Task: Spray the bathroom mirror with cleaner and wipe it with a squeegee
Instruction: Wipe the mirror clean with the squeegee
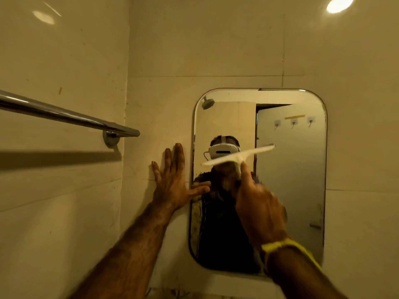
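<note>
White squeegee [238,157] tilts against the mirror [291,169] at mid-height, its handle gripped in our raised right hand [258,203]. Our left hand [172,182] presses flat, fingers spread, on the tiled wall [151,108], thumb crossing the mirror's edge.

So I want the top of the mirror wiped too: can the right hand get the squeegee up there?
Probably yes: the right hand holds the squeegee at mid-mirror, with nothing blocking the glass above.
</note>
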Action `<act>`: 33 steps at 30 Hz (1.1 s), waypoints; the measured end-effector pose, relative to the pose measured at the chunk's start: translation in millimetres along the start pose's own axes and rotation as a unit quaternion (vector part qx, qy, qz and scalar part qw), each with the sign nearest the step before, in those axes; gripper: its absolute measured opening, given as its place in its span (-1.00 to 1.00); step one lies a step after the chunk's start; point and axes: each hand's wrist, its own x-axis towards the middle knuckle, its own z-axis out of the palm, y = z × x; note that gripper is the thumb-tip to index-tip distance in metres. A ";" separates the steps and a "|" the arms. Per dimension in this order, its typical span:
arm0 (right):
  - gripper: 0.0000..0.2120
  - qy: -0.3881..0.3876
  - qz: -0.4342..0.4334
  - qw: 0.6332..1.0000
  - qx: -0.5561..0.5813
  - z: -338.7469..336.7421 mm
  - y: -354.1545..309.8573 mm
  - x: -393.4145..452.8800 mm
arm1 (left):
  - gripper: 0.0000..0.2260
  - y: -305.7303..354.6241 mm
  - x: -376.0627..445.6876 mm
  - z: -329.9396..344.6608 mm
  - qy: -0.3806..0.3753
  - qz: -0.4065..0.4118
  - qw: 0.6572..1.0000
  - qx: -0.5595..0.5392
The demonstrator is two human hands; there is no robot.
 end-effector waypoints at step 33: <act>-0.55 0.148 0.139 0.979 -0.015 -20.7 40.5 1.5 | 0.09 24.5 -6.5 41.3 0.140 -0.065 0.988 0.024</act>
